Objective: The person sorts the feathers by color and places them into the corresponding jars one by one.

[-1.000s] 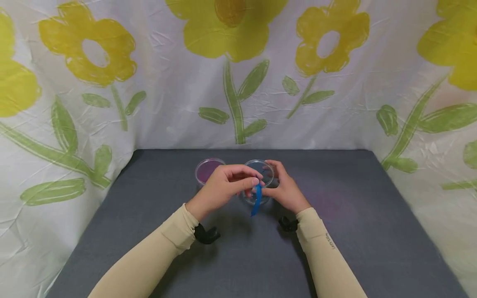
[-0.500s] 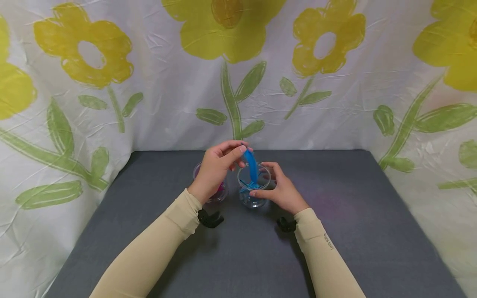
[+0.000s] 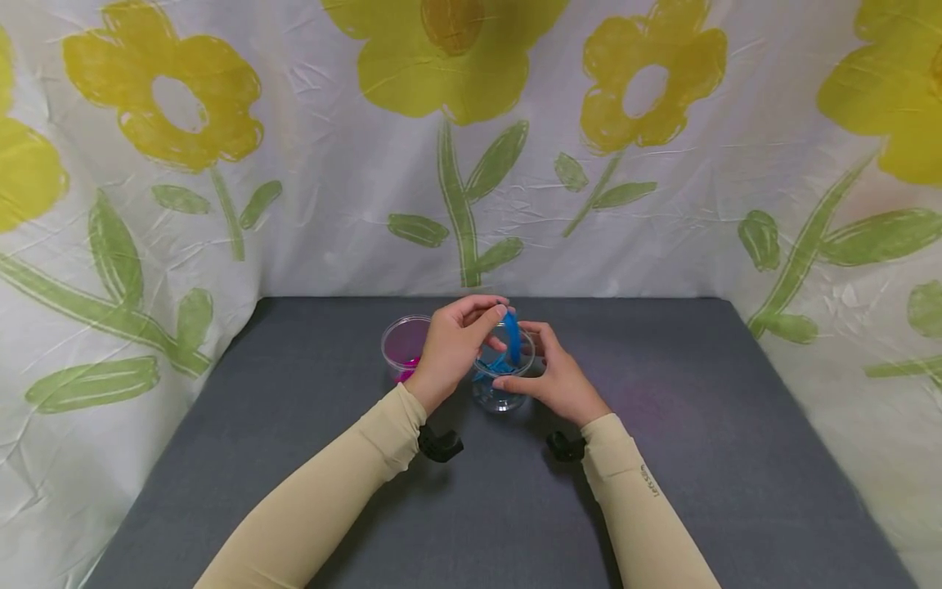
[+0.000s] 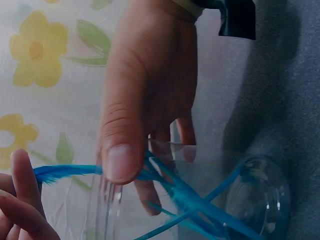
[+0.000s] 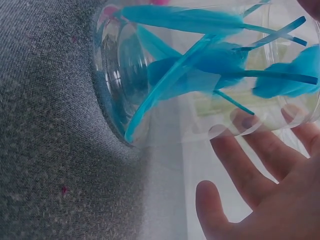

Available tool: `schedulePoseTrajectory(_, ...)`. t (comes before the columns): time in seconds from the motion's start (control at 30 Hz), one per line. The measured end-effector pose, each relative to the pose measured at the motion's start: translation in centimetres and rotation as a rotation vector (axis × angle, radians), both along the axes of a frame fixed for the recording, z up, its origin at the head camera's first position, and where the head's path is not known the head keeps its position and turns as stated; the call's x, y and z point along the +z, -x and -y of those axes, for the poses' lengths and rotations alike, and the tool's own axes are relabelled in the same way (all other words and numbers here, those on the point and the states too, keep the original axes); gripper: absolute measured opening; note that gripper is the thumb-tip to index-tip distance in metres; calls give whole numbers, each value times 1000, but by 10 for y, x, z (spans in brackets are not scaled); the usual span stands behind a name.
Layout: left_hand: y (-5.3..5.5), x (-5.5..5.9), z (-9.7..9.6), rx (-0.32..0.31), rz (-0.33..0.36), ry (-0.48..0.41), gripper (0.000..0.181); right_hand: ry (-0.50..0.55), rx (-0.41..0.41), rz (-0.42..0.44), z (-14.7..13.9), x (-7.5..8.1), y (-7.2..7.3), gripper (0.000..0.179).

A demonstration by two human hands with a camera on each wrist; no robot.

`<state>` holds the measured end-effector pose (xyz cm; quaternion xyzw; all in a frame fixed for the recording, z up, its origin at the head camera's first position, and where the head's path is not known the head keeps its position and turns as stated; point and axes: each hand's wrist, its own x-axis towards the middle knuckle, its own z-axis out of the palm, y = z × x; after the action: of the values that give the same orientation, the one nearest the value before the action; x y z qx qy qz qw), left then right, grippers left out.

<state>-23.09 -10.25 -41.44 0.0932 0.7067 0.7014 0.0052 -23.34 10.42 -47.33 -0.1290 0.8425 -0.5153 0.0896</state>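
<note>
My left hand (image 3: 452, 352) pinches the end of a blue feather (image 3: 513, 335) between thumb and fingers, just over the mouth of a clear plastic jar (image 3: 500, 402). In the left wrist view that feather (image 4: 70, 171) runs from the fingers across the jar's rim into it. The right hand (image 3: 562, 378) grips the jar from the right, thumb on the near side by the rim and fingers round the far side. Several blue feathers (image 5: 182, 20) lie crossed inside the jar. The jar's base rests on the grey tabletop in the right wrist view.
A second clear jar (image 3: 401, 331) stands to the left, with bright pink feathers (image 3: 406, 372) low in it, partly hidden by my left wrist. A white cloth (image 3: 338, 204) with painted yellow flowers rises behind the dark grey table (image 3: 471, 515).
The left hand first held the blue feather hanging before the jar, then raised it at the jar's left. Now it has moved right, over the jar's mouth. The right hand stays on the jar.
</note>
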Motion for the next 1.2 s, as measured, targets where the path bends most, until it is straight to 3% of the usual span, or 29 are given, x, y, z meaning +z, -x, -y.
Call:
schedulePoseTrajectory(0.37,-7,-12,15,-51,33,24,28,15,11,-6,10,-1,-1,91)
schedulePoseTrajectory(0.57,-15,-9,23,24,-43,97,26,13,-8,-11,7,-1,-3,92)
schedulePoseTrajectory(0.7,-19,-2,21,11,-103,180,29,27,-4,-15,5,-3,-4,94)
schedulePoseTrajectory(0.87,-16,3,4,-48,-133,282,34,33,-5,-22,-3,-6,-6,94)
schedulePoseTrajectory(1.07,-3,9,-8,-75,-156,393,35,26,12,-45,-2,-6,-5,82)
schedulePoseTrajectory(1.2,5,17,-14,-94,-198,473,34,-2,14,-27,0,-4,-4,95)
